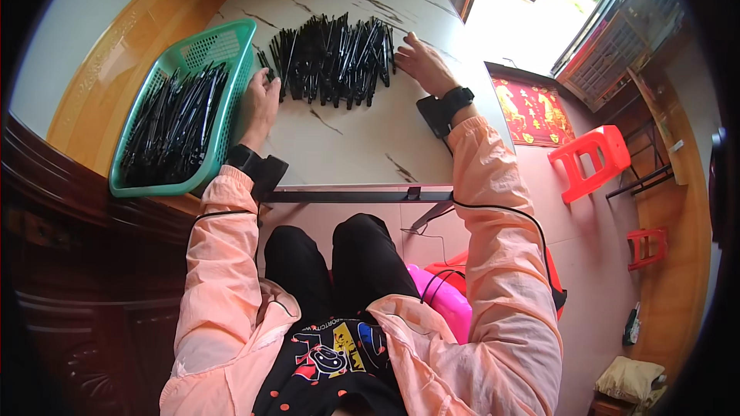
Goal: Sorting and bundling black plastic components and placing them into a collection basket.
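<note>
A wide pile of thin, glossy black pen-like sticks [331, 62] lies on the white marble-patterned table [324, 150], most of them pointing away from me. At the pile's left end is my left hand [262, 104], fingers slightly bent and apart against the outermost sticks. My right hand [425, 65] is open at the right end, its fingertips close to the sticks there. I cannot tell whether it touches them. To the left of my left hand stands a green plastic basket [231, 108], holding many more of the same black sticks [176, 127]. Both wrists carry black straps with dark boxes.
The table's front edge [362, 185] runs just beyond my knees. On the floor at the right are a red plastic stool [592, 160], a smaller red stool [646, 249] and a red patterned mat [532, 112] by the open doorway. Wood panelling borders the left side.
</note>
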Motion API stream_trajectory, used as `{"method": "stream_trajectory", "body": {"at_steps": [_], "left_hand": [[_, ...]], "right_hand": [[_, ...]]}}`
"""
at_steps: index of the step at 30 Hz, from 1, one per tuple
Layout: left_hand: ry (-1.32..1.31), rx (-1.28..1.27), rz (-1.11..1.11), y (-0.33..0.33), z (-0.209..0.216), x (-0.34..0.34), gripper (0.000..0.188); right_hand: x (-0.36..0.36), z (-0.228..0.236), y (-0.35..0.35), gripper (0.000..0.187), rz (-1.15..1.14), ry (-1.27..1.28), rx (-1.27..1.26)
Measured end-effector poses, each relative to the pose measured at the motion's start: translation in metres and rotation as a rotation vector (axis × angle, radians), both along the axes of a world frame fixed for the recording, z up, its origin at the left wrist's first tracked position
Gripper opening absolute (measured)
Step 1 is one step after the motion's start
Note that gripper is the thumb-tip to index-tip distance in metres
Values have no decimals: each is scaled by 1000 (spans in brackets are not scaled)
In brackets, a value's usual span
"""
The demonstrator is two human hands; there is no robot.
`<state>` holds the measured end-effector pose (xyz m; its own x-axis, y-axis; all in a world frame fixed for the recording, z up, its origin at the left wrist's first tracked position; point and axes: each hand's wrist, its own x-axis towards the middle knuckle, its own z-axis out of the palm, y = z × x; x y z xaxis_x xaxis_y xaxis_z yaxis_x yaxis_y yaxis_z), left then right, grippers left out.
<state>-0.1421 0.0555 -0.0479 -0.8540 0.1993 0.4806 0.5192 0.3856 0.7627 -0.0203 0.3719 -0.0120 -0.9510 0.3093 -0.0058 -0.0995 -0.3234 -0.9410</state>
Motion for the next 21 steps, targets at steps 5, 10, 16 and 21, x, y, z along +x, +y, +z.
{"method": "stream_trajectory", "body": {"at_steps": [5,10,16,21], "left_hand": [[147,-177,83,9,6,1,39],[137,-289,49,13,-1,-3,42],[-66,-66,-202,17,-2,-3,47],[3,37,-232,6,-14,-20,54]], "right_hand": [[1,4,-15,60,28,56,218],[-12,6,-17,54,85,-43,557],[-15,0,-15,51,62,5,588],[-15,8,-28,65,45,-8,716]]}}
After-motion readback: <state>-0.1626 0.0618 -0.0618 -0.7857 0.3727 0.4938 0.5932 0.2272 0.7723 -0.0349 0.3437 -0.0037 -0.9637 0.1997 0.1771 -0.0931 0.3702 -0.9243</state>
